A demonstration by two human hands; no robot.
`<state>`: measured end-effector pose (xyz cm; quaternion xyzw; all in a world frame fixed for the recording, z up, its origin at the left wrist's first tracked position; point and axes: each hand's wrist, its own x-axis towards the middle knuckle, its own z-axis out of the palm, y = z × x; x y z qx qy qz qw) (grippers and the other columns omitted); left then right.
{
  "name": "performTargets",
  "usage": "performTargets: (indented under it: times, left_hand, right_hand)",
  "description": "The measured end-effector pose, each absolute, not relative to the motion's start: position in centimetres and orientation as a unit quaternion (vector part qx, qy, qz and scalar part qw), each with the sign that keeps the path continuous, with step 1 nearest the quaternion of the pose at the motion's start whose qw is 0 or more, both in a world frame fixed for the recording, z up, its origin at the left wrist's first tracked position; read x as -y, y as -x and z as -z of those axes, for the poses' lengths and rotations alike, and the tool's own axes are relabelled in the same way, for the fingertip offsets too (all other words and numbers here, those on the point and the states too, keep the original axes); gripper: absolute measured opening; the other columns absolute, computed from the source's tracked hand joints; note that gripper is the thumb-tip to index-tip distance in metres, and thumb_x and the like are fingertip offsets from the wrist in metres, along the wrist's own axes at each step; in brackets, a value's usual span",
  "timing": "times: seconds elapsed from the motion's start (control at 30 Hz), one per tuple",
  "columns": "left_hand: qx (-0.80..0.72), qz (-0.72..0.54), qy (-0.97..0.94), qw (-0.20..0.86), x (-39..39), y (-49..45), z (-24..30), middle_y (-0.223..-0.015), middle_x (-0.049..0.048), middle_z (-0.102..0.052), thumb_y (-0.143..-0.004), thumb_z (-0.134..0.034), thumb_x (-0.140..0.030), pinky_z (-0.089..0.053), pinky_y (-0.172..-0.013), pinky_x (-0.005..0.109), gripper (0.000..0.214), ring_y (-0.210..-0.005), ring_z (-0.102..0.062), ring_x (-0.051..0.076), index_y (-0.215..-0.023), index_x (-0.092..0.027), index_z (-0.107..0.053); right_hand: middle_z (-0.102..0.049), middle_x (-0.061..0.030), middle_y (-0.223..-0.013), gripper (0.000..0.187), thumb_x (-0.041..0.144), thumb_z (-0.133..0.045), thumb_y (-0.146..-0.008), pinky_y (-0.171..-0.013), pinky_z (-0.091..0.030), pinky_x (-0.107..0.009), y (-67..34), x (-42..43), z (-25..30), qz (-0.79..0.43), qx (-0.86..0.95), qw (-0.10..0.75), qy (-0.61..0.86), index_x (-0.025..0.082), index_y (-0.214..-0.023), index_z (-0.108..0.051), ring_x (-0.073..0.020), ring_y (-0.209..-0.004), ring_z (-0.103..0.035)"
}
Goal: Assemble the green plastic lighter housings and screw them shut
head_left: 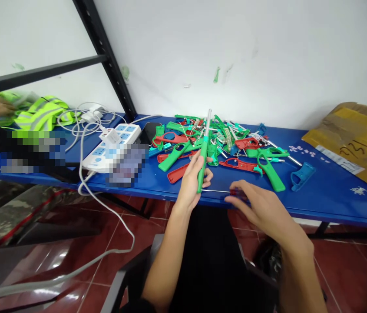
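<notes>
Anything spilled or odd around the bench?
Yes. Small pale bits lie scattered on the blue tabletop, left of the cardboard box and outside the main heap of parts. Green marks also stand out on the white wall.

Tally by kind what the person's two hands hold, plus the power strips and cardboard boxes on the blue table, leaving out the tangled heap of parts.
Green lighter, in the left hand: 1
Red-handled screwdriver, in the right hand: 1
Power strip: 1
Cardboard box: 1
Total: 4
</notes>
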<state>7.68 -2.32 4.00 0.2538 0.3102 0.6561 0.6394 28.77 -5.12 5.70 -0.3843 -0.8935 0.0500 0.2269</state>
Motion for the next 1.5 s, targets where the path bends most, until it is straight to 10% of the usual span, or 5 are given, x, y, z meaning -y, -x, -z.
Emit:
performTargets:
  times: [0.27,0.7,1.0,1.27,1.5]
  left_hand:
    - [-0.298,-0.656,-0.261,0.643,2.8,-7.5,-3.9,-0.112,0.0047,-0.070,-0.092,-0.089,-0.046,-0.030,-0.045,0.013,0.041,-0.066,-0.047,0.007,-0.126,-0.025,-0.078]
    - [-0.318,-0.592,-0.349,0.653,3.3,-7.4,-3.9,-0.123,0.0069,-0.074,-0.100,-0.081,-0.045,-0.033,-0.050,0.016,0.048,-0.076,-0.051,0.011,-0.147,-0.034,-0.075]
    - [-0.327,-0.677,-0.285,0.594,2.7,-8.6,-3.3,-0.131,0.0096,-0.076,-0.099,-0.080,-0.051,-0.045,-0.049,0.020,0.051,-0.079,-0.065,0.014,-0.144,-0.028,-0.072]
    - [-0.341,-0.740,-0.298,0.497,3.0,-9.5,-2.8,-0.140,0.0099,-0.074,-0.098,-0.083,-0.051,-0.059,-0.093,0.027,0.066,-0.111,-0.075,0.019,-0.156,-0.027,-0.060]
    - [-0.374,-0.732,-0.285,0.493,5.7,-10.6,-3.0,-0.097,-0.0023,-0.070,-0.086,-0.096,-0.049,-0.058,-0.078,0.027,0.071,-0.073,-0.068,0.013,-0.145,-0.029,-0.063]
  right_hand:
    - [-0.068,-0.0007,-0.069,0.026,0.026,-0.055,-0.118,-0.060,-0.037,-0.032,-27.5,5.6,-4.3,0.163,0.926,0.244,0.238,0.018,-0.104,-0.075,-0.0157,-0.062,-0.060]
    - [-0.025,0.0140,-0.058,0.062,0.080,-0.081,-0.083,-0.042,-0.010,-0.024,-26.8,5.5,-6.1,-0.731,0.452,0.134,0.494,0.020,-0.087,-0.070,-0.0061,-0.048,-0.010]
    - [-0.080,-0.0069,-0.096,0.044,0.051,-0.047,-0.117,-0.074,-0.054,-0.035,-31.2,4.5,-6.7,-0.182,0.818,0.263,0.479,0.023,-0.116,-0.081,-0.0230,-0.083,-0.073]
    - [-0.082,-0.0095,-0.109,0.038,0.036,-0.049,-0.118,-0.078,-0.052,-0.037,-30.7,1.2,-2.4,0.140,0.841,0.255,0.457,0.021,-0.117,-0.084,-0.0250,-0.095,-0.068]
    - [-0.081,-0.0172,-0.129,0.035,0.036,-0.054,-0.116,-0.099,-0.053,-0.048,-28.4,1.4,-2.3,0.069,0.821,0.302,0.480,0.020,-0.125,-0.083,-0.0330,-0.116,-0.072]
